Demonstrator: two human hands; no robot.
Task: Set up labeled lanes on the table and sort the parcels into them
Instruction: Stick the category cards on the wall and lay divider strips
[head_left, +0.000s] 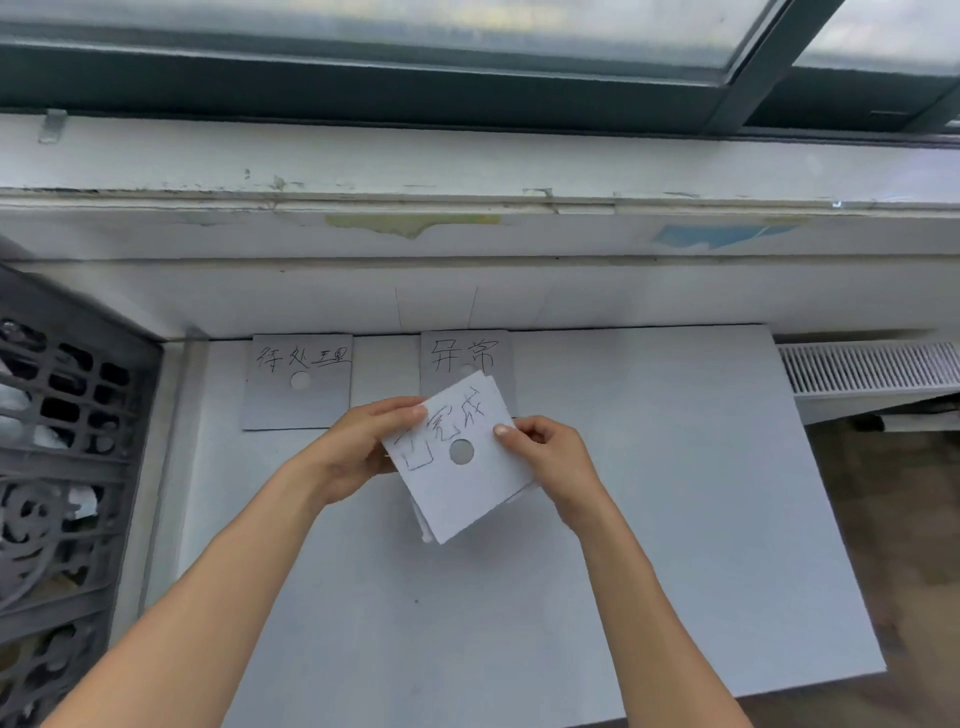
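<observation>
Landmark: 异常 card (457, 353), lying flat on the white table (649, 519) with its far edge at the table's back edge, under the wall.

Left of it, with a strip of tabletop between them: 待处理 card (296, 405), flat along the same back edge.

Just in front of it, overlapping its near edge in my view: 已完成 card (467, 483), lifted and tilted, with a round hole in the middle. Edges of more sheets show beneath it.

My left hand (363, 447) pinches that card's left corner, thumb on top. My right hand (550, 457) pinches its right edge, thumb on top.

Right of the landmark, a wide stretch of white tabletop runs to the table's right edge. A slatted vent (872, 366) sits beyond that edge.

Toward me, the tabletop runs on to the near edge.

Far left, past the table's left edge: a dark metal grille (62, 467).
</observation>
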